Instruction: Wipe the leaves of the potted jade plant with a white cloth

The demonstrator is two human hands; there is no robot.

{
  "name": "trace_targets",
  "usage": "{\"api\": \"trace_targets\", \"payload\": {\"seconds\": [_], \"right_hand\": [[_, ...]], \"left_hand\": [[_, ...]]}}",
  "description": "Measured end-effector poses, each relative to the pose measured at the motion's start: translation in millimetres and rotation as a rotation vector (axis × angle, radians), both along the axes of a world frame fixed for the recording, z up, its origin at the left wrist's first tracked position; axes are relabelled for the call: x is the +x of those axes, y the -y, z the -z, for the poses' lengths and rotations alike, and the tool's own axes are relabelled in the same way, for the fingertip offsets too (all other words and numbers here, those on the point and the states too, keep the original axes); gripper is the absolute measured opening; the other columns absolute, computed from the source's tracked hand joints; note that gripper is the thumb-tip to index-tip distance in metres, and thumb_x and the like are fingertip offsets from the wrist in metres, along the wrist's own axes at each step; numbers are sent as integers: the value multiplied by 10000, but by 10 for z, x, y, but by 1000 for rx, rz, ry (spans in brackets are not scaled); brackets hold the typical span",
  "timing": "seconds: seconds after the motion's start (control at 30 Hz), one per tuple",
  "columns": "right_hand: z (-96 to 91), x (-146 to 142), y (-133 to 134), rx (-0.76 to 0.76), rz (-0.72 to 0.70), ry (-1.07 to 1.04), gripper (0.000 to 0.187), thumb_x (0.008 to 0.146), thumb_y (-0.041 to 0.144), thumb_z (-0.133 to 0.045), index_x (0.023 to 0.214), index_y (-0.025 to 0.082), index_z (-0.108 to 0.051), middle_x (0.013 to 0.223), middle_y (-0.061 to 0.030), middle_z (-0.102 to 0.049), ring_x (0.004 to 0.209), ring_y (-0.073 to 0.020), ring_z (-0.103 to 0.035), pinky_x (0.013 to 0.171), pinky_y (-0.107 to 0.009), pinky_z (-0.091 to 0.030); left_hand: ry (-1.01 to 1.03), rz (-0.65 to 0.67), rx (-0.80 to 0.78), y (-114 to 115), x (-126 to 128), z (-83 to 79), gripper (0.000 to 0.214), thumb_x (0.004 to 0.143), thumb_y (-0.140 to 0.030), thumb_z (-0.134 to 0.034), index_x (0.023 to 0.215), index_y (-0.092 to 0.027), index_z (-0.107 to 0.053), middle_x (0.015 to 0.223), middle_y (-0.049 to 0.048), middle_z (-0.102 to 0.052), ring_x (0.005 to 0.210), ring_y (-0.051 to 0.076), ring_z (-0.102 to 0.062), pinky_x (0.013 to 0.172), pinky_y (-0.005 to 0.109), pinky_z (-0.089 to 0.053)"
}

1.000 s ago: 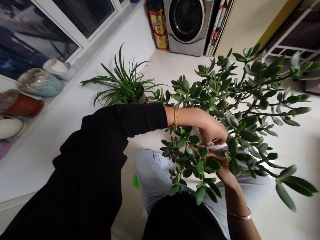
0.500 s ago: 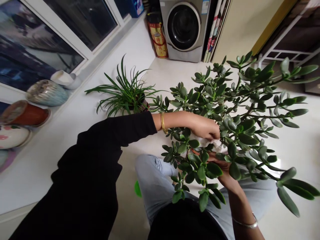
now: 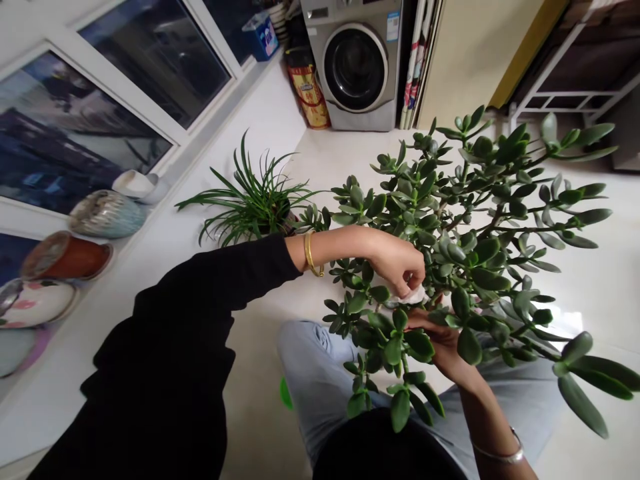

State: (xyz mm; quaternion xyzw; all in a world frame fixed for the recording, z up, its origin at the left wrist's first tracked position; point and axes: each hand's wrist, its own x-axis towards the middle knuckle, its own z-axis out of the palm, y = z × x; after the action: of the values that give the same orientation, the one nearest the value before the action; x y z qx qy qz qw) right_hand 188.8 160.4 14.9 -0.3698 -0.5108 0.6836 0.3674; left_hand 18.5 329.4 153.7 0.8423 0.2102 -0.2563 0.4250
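Note:
A large jade plant (image 3: 480,250) with thick green leaves spreads in front of me and over part of my lap. Reaching in from the left, my left hand (image 3: 400,263) is closed, its fingers pinching a crumpled white tissue (image 3: 414,295) among the leaves. Just below the tissue, my right hand (image 3: 447,347) reaches into the plant from the lower right. Its fingers point left beneath the tissue, but leaves cover much of them, so what they grip, if anything, is hidden. The plant's pot is out of sight.
A spider plant (image 3: 263,207) stands by the white wall. Several pots, among them a brown pot (image 3: 67,255) and a blue-grey pot (image 3: 107,215), line the window ledge. At the back are a washing machine (image 3: 355,67) and a red-and-yellow container (image 3: 309,90). A white metal frame (image 3: 550,73) stands at the right.
My left hand has drawn slightly left and down with the tissue, its fingers now more visible. The right hand stays near the same spot. The whole view has tilted up a little.

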Motion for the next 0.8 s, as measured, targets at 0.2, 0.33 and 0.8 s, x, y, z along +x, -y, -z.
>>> {"api": "trace_targets", "payload": {"seconds": [0.2, 0.33, 0.8], "right_hand": [[28, -11, -12, 77, 39, 42, 221, 923, 483, -733, 904, 288, -835, 887, -33, -733, 819, -184, -702, 760, -271, -590], [46, -21, -20, 100, 59, 72, 223, 912, 482, -745, 891, 280, -836, 903, -38, -759, 887, -203, -711, 844, -301, -573], [-5, 3, -33, 82, 70, 107, 325, 879, 564, -734, 832, 252, -812, 891, -73, -776, 889, -254, -717, 861, -376, -590]], "left_hand": [[-100, 71, 160, 122, 128, -28, 228, 809, -254, -685, 980, -165, -806, 839, 57, -722, 678, 187, -531, 610, 341, -339], [-146, 84, 227, 203, 188, -76, 236, 819, -216, -673, 990, -140, -817, 806, 64, -699, 616, 159, -471, 614, 343, -317], [-40, 9, 92, 126, 111, -63, 202, 835, -152, -614, 874, -178, -811, 830, 55, -730, 618, 142, -483, 613, 322, -322]]}}
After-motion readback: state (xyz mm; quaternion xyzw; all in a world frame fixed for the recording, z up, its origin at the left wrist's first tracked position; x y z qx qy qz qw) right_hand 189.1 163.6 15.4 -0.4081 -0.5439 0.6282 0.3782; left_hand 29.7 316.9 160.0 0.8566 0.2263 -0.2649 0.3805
